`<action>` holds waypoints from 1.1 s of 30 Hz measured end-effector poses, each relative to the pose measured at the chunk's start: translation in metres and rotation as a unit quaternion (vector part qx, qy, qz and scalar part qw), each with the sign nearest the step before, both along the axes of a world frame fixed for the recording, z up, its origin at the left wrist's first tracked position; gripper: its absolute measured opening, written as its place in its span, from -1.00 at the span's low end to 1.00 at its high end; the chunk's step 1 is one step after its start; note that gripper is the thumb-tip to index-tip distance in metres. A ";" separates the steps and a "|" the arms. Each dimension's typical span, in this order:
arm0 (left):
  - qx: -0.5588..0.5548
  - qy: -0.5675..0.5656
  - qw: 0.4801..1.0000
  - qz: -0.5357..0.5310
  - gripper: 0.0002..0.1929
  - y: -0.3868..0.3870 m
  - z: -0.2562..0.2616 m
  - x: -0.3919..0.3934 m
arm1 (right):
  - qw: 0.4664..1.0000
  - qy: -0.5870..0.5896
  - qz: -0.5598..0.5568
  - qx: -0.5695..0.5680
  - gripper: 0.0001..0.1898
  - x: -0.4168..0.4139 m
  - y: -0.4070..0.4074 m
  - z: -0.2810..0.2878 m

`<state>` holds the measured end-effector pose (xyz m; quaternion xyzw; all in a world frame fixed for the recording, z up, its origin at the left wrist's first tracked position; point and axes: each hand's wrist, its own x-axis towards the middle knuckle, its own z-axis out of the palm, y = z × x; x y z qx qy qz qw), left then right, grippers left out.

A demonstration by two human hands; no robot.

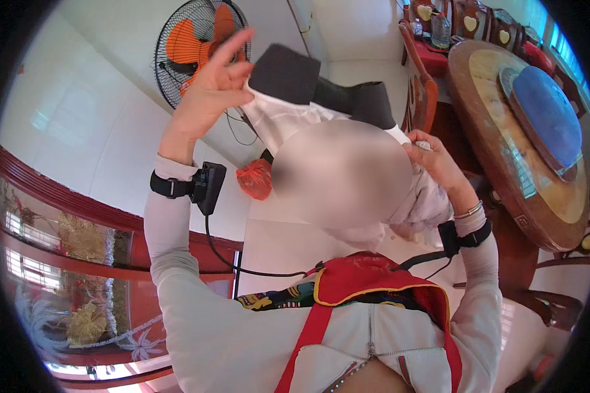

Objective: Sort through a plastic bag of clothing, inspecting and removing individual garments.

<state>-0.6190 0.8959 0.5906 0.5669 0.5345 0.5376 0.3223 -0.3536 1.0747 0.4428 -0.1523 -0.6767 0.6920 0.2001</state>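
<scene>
A white garment (275, 118) with broad black bands (285, 73) along its upper edge is stretched out before me. My left hand (209, 91) pinches its upper left corner between thumb and fingers, with the index finger extended upward. At the right edge, just below the black band, my right hand (435, 162) grips the cloth. A blurred oval hides the middle of the garment, so its shape there cannot be made out. Loose folds hang beneath my right hand.
An orange-bladed fan (196, 44) stands behind my left hand. Below it, a red plastic bag (254, 179) rests near the wall. At the right are an oval table (477, 98) with a raised blue top and wooden chairs (427, 88). A red glass-fronted cabinet (145, 294) stands at the left.
</scene>
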 end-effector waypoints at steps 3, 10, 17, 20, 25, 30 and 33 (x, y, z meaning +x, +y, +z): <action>-0.045 0.101 0.994 -0.007 -0.51 -0.016 -0.038 -0.039 | 0.998 -0.013 -0.020 0.054 -0.83 -0.018 -0.017 0.021; -0.170 0.094 0.980 0.038 -0.65 0.009 -0.044 -0.057 | 0.982 -0.083 -0.055 0.163 -0.82 0.017 0.015 0.043; -0.119 0.084 0.989 0.019 -0.67 0.010 -0.044 -0.033 | 0.987 -0.037 -0.061 0.144 -0.83 0.023 0.025 0.022; -0.144 0.020 0.989 -0.023 -0.66 0.003 -0.045 -0.038 | 0.990 -0.039 -0.082 0.112 -0.84 0.026 0.017 0.019; -0.172 -0.094 0.979 -0.065 -0.70 -0.013 -0.046 -0.048 | 0.985 -0.049 -0.084 0.140 -0.88 0.025 0.003 0.024; -0.194 0.029 0.980 -0.041 -0.77 -0.024 -0.028 -0.039 | 0.990 -0.050 -0.061 0.114 -0.90 0.025 -0.002 0.031; -0.105 -0.004 0.994 -0.039 -0.80 -0.019 -0.026 -0.048 | 0.994 -0.050 -0.042 0.091 -0.90 0.018 -0.005 0.040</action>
